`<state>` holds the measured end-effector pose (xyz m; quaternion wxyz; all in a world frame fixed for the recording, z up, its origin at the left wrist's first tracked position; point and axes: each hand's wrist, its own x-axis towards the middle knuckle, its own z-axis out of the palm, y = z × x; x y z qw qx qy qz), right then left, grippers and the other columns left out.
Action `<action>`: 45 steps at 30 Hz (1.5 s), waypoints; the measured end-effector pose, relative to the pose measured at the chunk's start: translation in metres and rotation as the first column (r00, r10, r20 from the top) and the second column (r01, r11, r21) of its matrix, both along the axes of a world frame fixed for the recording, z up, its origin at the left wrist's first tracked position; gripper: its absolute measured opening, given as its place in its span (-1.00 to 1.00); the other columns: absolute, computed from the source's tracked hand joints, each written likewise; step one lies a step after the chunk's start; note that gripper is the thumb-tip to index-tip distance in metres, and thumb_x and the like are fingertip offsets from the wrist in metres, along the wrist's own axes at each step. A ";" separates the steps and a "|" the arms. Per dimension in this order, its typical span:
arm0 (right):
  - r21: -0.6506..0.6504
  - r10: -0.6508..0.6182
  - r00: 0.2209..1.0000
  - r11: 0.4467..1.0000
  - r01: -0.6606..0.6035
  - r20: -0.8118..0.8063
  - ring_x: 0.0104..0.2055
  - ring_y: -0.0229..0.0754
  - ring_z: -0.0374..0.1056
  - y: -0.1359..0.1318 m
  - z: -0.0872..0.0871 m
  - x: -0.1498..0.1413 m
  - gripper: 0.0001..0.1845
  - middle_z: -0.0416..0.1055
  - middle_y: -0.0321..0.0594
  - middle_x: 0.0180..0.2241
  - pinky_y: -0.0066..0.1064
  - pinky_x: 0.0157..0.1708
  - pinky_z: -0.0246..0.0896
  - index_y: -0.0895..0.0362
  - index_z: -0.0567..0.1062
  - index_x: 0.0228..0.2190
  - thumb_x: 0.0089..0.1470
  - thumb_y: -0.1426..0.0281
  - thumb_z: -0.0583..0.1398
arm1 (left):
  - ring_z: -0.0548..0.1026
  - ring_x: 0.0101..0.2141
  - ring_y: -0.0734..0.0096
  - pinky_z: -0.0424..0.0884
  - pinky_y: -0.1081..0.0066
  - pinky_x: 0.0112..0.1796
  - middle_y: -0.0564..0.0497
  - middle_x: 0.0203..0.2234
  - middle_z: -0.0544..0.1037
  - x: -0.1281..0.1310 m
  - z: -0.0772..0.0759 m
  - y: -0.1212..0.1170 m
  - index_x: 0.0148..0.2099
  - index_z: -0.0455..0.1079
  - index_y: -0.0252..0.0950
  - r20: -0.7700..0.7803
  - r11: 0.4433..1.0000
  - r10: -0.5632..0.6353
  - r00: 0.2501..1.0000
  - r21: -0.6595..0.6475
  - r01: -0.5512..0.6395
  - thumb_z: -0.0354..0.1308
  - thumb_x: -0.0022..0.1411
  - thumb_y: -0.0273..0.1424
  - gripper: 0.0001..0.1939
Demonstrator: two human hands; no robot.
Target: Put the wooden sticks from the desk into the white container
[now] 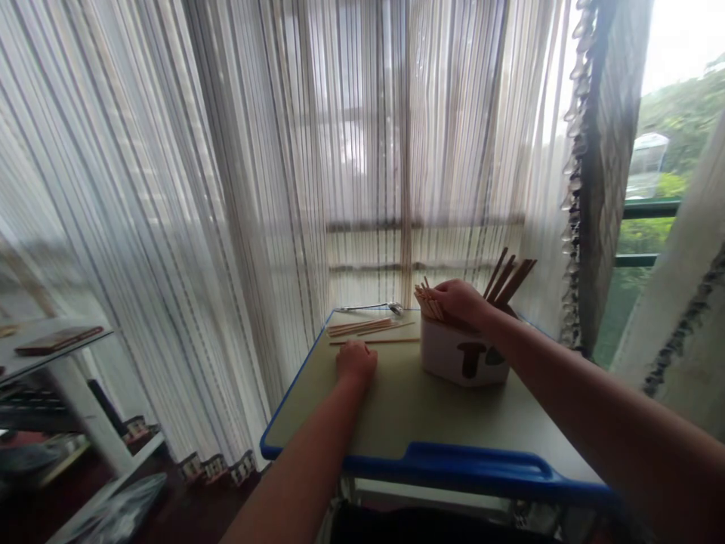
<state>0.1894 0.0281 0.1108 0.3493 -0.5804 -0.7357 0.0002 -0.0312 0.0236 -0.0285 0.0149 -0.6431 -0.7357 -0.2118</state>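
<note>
My right hand reaches over a white utensil holder with dark printed shapes on its front. Its fingers are closed around a bunch of thin wooden sticks at the holder's left end. Brown chopsticks stand tilted in the holder behind my wrist. My left hand rests on the table as a loose fist, its fingertips hidden from me. Just beyond it lie several pale chopsticks, with a single stick crosswise nearest the knuckles. A metal spoon lies at the table's far edge.
The small table has a greenish top and a raised blue rim. Striped sheer curtains hang right behind it. At left stands a white shelf unit with a flat brown object on top.
</note>
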 end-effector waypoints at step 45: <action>0.189 0.131 0.991 0.973 -0.130 0.010 -0.32 -0.22 0.27 -0.088 -0.136 0.005 -0.76 0.35 -0.20 -0.34 -0.43 -0.31 0.13 0.12 0.34 -0.26 0.01 0.34 0.01 | 0.40 -0.25 0.08 0.10 0.08 -0.23 -0.11 -0.40 0.51 -0.003 0.009 -0.015 -0.37 0.42 -0.23 0.108 0.992 0.124 0.986 0.018 -0.127 -0.30 0.17 -0.15 -0.51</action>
